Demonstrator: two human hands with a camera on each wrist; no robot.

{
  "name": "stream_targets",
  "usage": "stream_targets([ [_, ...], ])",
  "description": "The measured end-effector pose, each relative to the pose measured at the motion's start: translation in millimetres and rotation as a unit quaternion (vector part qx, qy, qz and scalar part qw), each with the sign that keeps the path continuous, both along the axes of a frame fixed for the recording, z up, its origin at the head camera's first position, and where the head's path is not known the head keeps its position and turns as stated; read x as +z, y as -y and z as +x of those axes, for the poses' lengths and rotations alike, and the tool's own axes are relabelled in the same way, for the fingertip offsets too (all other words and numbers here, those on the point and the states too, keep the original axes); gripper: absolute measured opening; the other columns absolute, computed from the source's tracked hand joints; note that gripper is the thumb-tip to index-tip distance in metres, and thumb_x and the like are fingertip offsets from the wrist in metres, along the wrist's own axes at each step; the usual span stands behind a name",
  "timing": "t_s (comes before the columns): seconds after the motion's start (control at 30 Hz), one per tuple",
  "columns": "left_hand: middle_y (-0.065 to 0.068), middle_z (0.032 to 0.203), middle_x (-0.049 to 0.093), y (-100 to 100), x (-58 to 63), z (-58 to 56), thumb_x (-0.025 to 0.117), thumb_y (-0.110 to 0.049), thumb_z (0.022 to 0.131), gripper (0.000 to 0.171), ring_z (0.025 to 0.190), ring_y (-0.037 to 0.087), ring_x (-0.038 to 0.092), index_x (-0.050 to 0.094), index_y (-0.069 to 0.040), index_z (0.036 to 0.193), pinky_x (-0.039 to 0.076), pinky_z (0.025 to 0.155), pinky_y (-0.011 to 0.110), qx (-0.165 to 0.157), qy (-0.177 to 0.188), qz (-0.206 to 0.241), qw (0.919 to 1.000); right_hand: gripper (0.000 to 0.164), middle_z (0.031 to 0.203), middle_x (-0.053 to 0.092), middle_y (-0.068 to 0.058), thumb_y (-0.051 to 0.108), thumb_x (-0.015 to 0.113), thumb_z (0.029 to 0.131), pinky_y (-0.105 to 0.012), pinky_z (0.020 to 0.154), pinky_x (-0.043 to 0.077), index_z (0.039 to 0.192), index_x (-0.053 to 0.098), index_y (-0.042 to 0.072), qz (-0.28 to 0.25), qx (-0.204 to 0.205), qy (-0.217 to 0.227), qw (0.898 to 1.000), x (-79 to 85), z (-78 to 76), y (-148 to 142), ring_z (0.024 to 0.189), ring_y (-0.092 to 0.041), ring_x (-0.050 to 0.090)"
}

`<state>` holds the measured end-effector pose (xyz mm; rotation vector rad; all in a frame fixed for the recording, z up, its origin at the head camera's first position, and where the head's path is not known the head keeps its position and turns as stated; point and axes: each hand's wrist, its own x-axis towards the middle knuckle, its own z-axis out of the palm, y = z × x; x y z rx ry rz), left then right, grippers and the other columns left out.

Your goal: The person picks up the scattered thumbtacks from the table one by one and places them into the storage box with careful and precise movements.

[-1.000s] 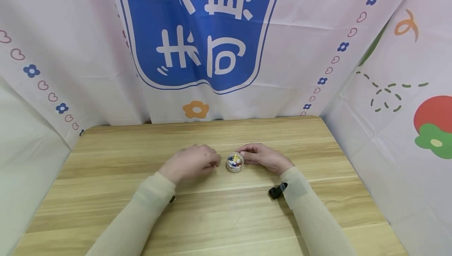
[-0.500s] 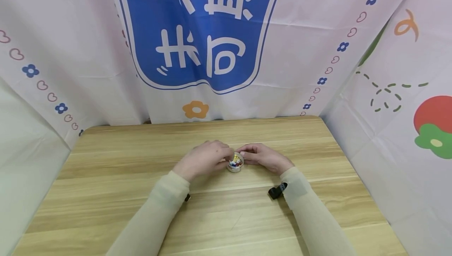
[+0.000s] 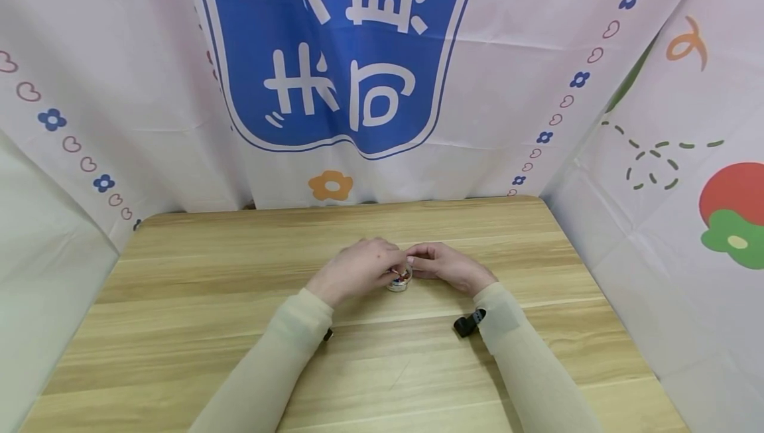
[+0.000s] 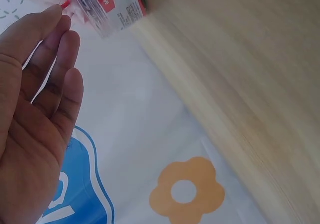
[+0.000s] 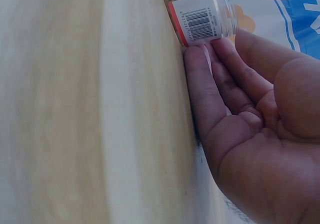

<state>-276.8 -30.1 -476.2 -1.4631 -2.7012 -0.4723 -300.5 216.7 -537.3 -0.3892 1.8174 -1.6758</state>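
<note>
A small clear plastic jar (image 3: 398,286) with a printed label stands upright on the wooden table, and colourful push pins show inside its open mouth. My left hand (image 3: 361,267) reaches over the jar's mouth from the left. In the left wrist view, its thumb and forefinger pinch a red push pin (image 4: 65,4) beside the jar's rim; the other fingers are loosely bent. From the right, my right hand (image 3: 447,266) holds the jar. In the right wrist view, its fingertips (image 5: 196,54) press against the labelled side, and the thumb lies by the rim.
The wooden table (image 3: 382,367) ends at a white printed curtain (image 3: 507,108) with a blue sign, which rises behind it. More of the printed cloth hangs on the right. A black strap-like device (image 3: 469,322) hangs at the right wrist.
My left hand has moved right, from beside the jar to over its mouth, and now pinches a red push pin. The right hand and the jar have stayed in place.
</note>
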Motion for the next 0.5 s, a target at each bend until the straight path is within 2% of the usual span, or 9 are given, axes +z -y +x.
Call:
stream_targets([
  [0.2, -0.015, 0.093, 0.066, 8, 4.0, 3.4, 0.074, -0.021, 0.096, 0.007, 0.089, 0.005, 0.058, 0.070, -0.022, 0.100, 0.054, 0.082, 0.034, 0.007, -0.001, -0.017, 0.9998, 0.037, 0.141, 0.061, -0.013, 0.016, 0.059, 0.105, -0.037, 0.107, 0.048, 0.139, 0.061, 0.002, 0.002, 0.003, -0.003, 1.000, 0.5, 0.4, -1, 0.130, -0.026, 0.059],
  [0.33, -0.013, 0.093, 0.066, 19, 7.4, 6.6, 0.077, -0.020, 0.094, 0.008, 0.088, 0.006, 0.057, 0.070, -0.022, 0.098, 0.053, 0.080, 0.035, 0.017, 0.009, -0.026, 0.9995, 0.035, 0.141, 0.062, -0.012, 0.016, 0.059, 0.105, -0.035, 0.106, 0.048, 0.138, 0.062, 0.004, 0.007, -0.003, 0.004, 1.000, 0.5, 0.2, 0, 0.130, -0.025, 0.059],
  [0.5, -0.011, 0.096, 0.068, 38, 10.8, 10.0, 0.079, -0.016, 0.091, 0.015, 0.088, 0.007, 0.059, 0.070, -0.024, 0.100, 0.054, 0.082, 0.035, 0.024, 0.003, -0.048, 0.9986, 0.035, 0.140, 0.062, -0.013, 0.015, 0.060, 0.105, -0.035, 0.106, 0.049, 0.138, 0.063, 0.003, 0.008, -0.006, 0.004, 1.000, 1.0, 0.2, 0, 0.129, -0.025, 0.060],
])
